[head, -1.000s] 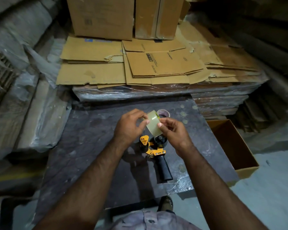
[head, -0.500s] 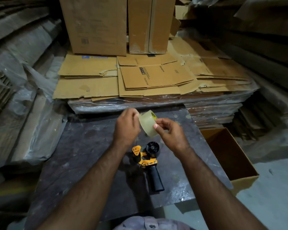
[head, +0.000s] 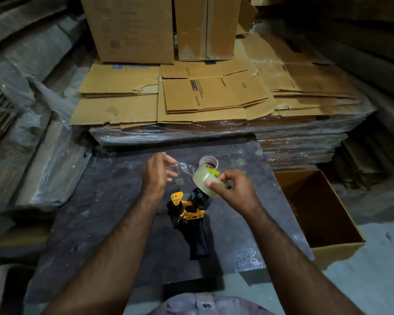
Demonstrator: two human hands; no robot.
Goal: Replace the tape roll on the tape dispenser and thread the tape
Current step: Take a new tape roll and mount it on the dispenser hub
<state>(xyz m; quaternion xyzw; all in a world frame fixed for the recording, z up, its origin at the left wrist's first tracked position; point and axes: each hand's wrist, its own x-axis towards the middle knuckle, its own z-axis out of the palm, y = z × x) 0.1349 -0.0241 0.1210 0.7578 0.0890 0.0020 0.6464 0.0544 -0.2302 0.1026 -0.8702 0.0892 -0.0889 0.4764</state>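
Clearly the person is freeing the loose end of the new tape roll (head: 206, 179), which is held up over the table (head: 105, 201) just above the dispenser (head: 188, 212). The right hand (head: 233, 189) is closed round the roll, thumb on its outer face and fingers at its far side. The left hand (head: 157, 172) pinches a clear strip (head: 184, 168) drawn off the roll, its other fingers loosely spread. To do this well, the strip should probably be pulled straight and kept taut so it does not fold onto itself. The dispenser lies on its side near the table's front half, its hub bare. An empty core (head: 208, 160) sits just behind the roll. Open tabletop lies to the left; an open box (head: 316, 214) sits past the right edge.
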